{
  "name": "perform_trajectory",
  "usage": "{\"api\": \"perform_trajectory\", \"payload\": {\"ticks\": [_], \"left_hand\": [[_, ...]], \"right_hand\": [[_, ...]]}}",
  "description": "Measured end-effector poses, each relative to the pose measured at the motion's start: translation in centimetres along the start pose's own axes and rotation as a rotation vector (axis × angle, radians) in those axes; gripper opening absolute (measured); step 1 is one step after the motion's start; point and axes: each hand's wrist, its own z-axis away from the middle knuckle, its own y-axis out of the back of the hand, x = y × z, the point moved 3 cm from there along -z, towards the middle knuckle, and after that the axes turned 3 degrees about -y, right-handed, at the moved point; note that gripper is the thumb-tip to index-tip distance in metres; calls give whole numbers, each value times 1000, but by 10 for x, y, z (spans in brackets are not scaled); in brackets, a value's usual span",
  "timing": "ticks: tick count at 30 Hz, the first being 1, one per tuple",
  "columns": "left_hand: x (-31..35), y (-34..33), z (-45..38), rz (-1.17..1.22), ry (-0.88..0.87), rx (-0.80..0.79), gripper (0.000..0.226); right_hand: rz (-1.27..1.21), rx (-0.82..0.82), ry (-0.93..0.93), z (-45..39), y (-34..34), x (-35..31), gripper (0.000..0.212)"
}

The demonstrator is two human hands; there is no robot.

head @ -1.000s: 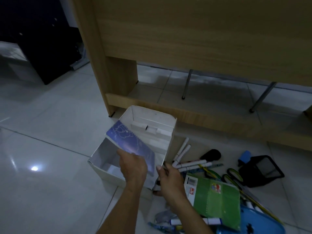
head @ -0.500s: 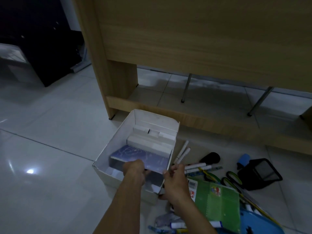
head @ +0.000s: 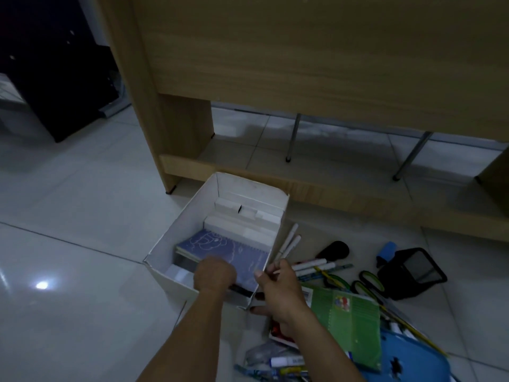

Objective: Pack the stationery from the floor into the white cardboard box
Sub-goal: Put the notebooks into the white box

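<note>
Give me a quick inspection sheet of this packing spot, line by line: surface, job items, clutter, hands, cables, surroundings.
Surface: glossy tiled floor, dim light, one lamp reflection.
Job's things: white cardboard box open on the floor; blue notebook lying inside it. Green notebook, white markers, scissors and a blue folder are on the floor, not packed.
Clutter: black mesh holder tipped on its side; more pens at the bottom edge.
Hands: left hand inside the box on the blue notebook, grip unclear; right hand at the box's near right corner, fingers loose, holding nothing.
Cables: nothing seen.
Surroundings: wooden desk behind; dark cabinet far left.
</note>
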Motion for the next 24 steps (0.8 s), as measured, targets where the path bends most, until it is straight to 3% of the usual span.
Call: {"api": "perform_trajectory", "payload": {"ticks": [4,8,11,14,19,24], "left_hand": [[-4,11,-5,-405,-85,49,58],[9,10,2,-483,-239,118,59],[14,1,4,-554,-332,-16,46],[17,-2,4,-649,-306,-204,43],[17,-13,8,-771,-256,-433,57],[5,-29,-2,-864,-174,-513,70]], "right_hand": [[-48,-72,-39,5,4,-3,24],[-72,-78,-57,4,4,-4,25],[-72,-69,-58,4,3,-3,24],[-62,-69,-38,5,3,-3,24],[-54,-71,-19,5,4,-2,23],[-19,-66,-8,5,4,-3,25]]}}
